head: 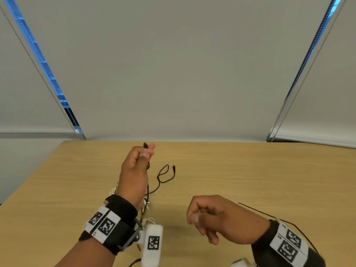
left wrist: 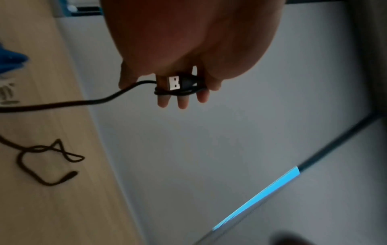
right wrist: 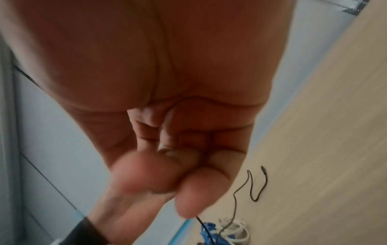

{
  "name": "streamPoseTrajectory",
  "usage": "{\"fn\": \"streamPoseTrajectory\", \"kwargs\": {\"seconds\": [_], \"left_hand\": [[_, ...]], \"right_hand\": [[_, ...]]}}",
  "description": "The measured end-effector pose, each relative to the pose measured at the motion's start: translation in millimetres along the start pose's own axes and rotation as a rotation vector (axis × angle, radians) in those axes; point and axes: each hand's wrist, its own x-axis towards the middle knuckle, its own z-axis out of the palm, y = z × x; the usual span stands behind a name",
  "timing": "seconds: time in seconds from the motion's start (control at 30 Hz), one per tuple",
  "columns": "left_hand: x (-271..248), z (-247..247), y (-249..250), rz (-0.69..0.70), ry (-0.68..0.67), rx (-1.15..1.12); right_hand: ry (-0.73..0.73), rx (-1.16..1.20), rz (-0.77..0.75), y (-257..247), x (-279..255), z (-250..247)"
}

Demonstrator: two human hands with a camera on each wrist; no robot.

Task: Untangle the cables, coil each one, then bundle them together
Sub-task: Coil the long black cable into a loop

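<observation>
My left hand [head: 147, 152] is raised above the wooden table [head: 250, 170] and grips a black cable [left wrist: 100, 99]. A turn of that cable is wrapped round its fingers [left wrist: 182, 101], and the USB plug [left wrist: 173, 82] lies across them. From the hand the cable hangs down to the table, and its free end [head: 165, 175] lies in a loose loop ending in a small plug [head: 174, 167]. My right hand [head: 200, 218] hovers low at centre right with fingers curled and thumb against the index finger. No cable shows in it.
A pile of white cable [right wrist: 232, 230] and something blue [right wrist: 207, 232] lies on the table under my left wrist. A thin dark wire [head: 269, 216] runs across my right wrist. Window blinds [head: 173, 74] hang behind the table's far edge.
</observation>
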Motion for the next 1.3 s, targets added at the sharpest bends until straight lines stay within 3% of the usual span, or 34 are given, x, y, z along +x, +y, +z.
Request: {"fn": "streamPoseTrajectory", "kwargs": {"seconds": [0.1,0.2,0.33,0.47,0.57,0.63,0.7,0.77,0.87,1.07,1.2,1.3], "left_hand": [[-18,14,5,0.033,-0.169,0.027],[-35,30,15,0.029,-0.320,-0.150],[-28,31,24,0.019,-0.314,-0.391],[-14,15,13,0.181,-0.208,0.087],[-20,11,-9,0.187,-0.352,0.372],[-30,12,-17,0.102,-0.471,0.299],[-40,20,-19,-0.054,-0.568,0.128],[-47,23,-19,-0.198,-0.603,-0.027],[-52,23,-19,-0.252,-0.639,-0.250],[-60,28,-24,-0.125,-0.540,-0.131],[-62,26,-26,-0.224,-0.490,-0.258],[-53,17,-19,-0.330,-0.437,-0.511]], "right_hand": [[0.215,-0.064,-0.034,2,11,-6],[0.400,-0.167,-0.037,4,23,-8],[0.157,0.034,-0.093,-1,34,8],[0.125,0.050,-0.094,-4,26,17],[0.230,-0.132,-0.169,-17,20,8],[0.379,-0.231,-0.251,-25,20,-4],[0.497,-0.153,-0.286,-26,18,-15],[0.515,-0.053,-0.286,-24,16,-19],[0.432,0.028,-0.301,-21,15,-19],[0.416,-0.175,-0.307,-18,22,-15],[0.435,-0.038,-0.319,-17,24,-15],[0.381,0.047,-0.201,-9,19,-23]]}}
